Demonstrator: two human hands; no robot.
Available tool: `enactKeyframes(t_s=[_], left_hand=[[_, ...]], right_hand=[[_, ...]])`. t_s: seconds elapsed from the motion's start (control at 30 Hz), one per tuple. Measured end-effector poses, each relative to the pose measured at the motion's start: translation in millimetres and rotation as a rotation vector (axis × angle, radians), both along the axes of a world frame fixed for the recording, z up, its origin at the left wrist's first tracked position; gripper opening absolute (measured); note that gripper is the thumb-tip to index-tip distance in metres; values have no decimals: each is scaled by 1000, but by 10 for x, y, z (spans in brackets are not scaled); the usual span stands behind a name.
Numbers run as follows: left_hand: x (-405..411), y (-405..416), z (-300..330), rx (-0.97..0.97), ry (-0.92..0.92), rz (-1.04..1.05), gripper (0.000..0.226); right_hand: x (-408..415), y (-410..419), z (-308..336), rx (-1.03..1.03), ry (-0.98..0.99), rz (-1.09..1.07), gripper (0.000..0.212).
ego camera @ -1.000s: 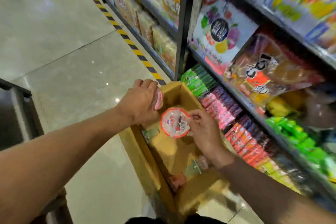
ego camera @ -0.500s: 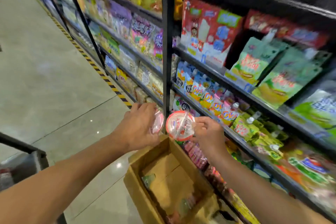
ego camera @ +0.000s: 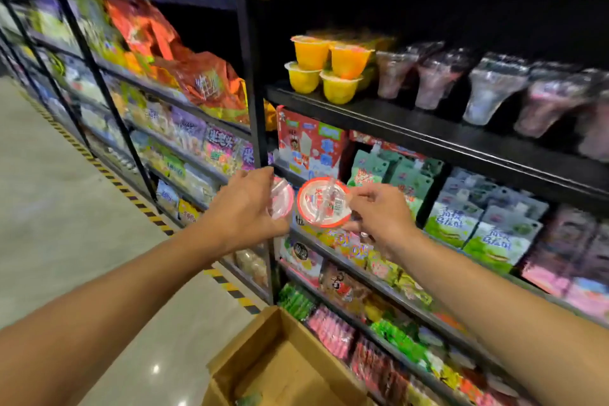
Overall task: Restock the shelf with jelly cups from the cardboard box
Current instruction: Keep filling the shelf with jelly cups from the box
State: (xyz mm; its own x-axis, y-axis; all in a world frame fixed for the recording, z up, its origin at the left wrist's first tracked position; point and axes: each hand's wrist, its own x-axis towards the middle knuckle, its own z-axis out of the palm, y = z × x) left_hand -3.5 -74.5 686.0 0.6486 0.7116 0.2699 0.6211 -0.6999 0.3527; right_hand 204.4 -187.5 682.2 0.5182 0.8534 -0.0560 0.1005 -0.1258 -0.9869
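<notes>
Two jelly cups held up in front of the shelving, one per hand, side by side and nearly touching. Left hand (ego camera: 245, 208) curled around a pink-rimmed jelly cup (ego camera: 280, 197), fingers wrapped over its far side, the cup turned edge-on so only part of the lid shows. Right hand (ego camera: 379, 214) pinching a second jelly cup (ego camera: 323, 202) by its right edge, red-rimmed foil lid facing the camera, print on the lid too blurred to read. Both cups level with the front edge of a middle shelf holding a red carton (ego camera: 309, 142) and green pouches (ego camera: 392, 171). One shelf (ego camera: 428, 135) higher, near its left end beside the black upright post (ego camera: 250, 76), four yellow and orange jelly cups (ego camera: 329, 67) stacked two over two, set just back from the front edge. To their right along the same shelf, a row of clear tall cups (ego camera: 487, 89) with pinkish contents, standing near the front edge. Down at the bottom edge of the view, the open cardboard box (ego camera: 280, 369), flaps up, on the floor close against the foot of the shelving; something greenish just visible inside at its near corner, too little shown to identify. Pale polished floor (ego camera: 66, 208) to the left, with a yellow-and-black striped strip (ego camera: 131, 194) running along the base of the shelving.
</notes>
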Motion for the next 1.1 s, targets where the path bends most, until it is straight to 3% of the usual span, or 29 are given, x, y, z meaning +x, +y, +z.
enactKeyframes(t_s=[0.17,0.6,0.8,1.1], left_hand=[[305,-77,418,27,-60,-56,41],[1562,-23,1450,139,-66,-189,51],[1979,153,1637,129,-49,-188,45],[2436,322,1697,114,8,-300,59]], right_hand=[[262,-142,472,37,-15,-98,17],[1263,-434,1487,156,97,-285,9],[1623,-412,1623,162,137,-329,5],[1804,-388,1570,102,157,-472,10]])
